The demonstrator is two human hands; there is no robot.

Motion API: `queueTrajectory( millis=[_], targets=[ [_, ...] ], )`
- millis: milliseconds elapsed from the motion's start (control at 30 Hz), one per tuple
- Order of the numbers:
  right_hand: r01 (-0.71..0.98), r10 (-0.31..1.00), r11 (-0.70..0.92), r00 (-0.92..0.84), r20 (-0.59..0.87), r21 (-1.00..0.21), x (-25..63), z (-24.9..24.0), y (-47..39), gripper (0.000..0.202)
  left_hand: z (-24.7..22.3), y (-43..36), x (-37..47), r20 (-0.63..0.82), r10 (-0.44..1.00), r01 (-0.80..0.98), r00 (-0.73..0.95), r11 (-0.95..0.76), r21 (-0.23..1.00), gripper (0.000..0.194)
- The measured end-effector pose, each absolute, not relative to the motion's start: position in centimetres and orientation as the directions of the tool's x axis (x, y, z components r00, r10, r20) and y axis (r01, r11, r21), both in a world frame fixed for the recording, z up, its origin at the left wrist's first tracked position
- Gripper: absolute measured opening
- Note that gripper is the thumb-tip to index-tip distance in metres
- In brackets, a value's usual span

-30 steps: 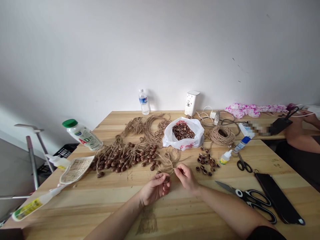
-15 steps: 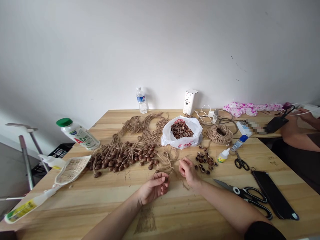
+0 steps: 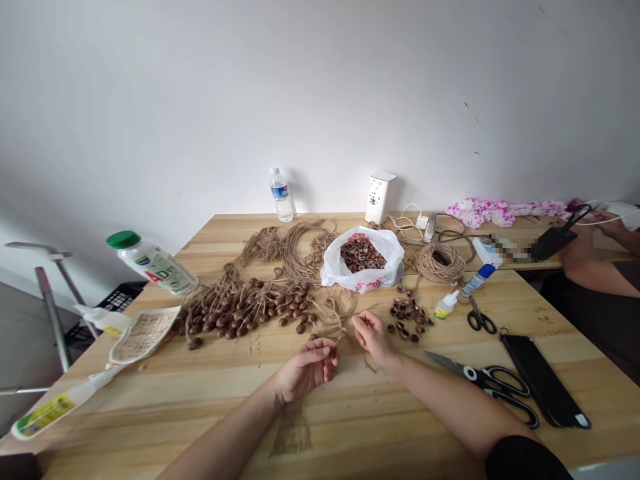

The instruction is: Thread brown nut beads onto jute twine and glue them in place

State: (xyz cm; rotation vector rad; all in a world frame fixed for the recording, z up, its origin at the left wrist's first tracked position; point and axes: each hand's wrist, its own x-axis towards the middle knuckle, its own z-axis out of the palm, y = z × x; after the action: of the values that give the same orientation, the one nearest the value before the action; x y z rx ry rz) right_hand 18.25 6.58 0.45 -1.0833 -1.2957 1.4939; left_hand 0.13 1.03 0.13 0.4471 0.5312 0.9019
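Note:
Between the thumb and fingers of my left hand (image 3: 309,367) is a small dark brown nut shell (image 3: 333,352), at the end of a twine strand. My right hand (image 3: 370,337) is a little to its right with the fingers curled together; whatever they pinch is too small to make out. Just beyond both hands lie knotted strands of jute twine (image 3: 340,308). To the left is a heap of brown nut shells on twine (image 3: 240,313). Loose half shells (image 3: 407,313) lie right of my right hand, and a white plastic bag (image 3: 345,277) full of shells stands behind.
Large scissors (image 3: 480,380), small scissors (image 3: 481,320), a black phone-like slab (image 3: 545,380) and glue bottles (image 3: 445,305) lie right. A twine coil (image 3: 440,263) sits behind them. A woven scoop (image 3: 145,337) and green-capped bottle (image 3: 155,263) are left. Another person's arm (image 3: 595,257) rests far right.
The view has tilted slightly, so the table things sit a little higher. The shell in my left hand shows more plainly; both hands stay almost where they were.

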Motion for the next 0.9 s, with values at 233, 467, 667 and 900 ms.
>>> queueTrajectory(
  millis=[233,467,667,900],
  targets=[
    [-0.031,0.962,-0.057,-0.268,-0.046,-0.998,18.24,0.47,6.49,0.033,-0.17,1.07,0.1,-0.237,0.825,-0.604,0.513,0.543,0.583,0.014],
    [-0.014,0.964,-0.06,-0.261,-0.055,-0.998,18.14,0.76,6.39,0.032,-0.2,1.0,0.12,-0.233,0.826,-0.607,0.513,0.542,0.582,0.015],
    [0.002,0.962,-0.052,-0.27,-0.05,-0.999,18.12,0.88,6.35,0.031,-0.06,1.08,0.17,-0.232,0.826,-0.607,0.513,0.541,0.583,0.015],
    [0.028,0.958,-0.04,-0.283,-0.046,-0.999,18.27,0.82,6.37,0.031,-0.01,1.06,0.18,-0.234,0.828,-0.603,0.509,0.537,0.59,0.015]
  ],
)
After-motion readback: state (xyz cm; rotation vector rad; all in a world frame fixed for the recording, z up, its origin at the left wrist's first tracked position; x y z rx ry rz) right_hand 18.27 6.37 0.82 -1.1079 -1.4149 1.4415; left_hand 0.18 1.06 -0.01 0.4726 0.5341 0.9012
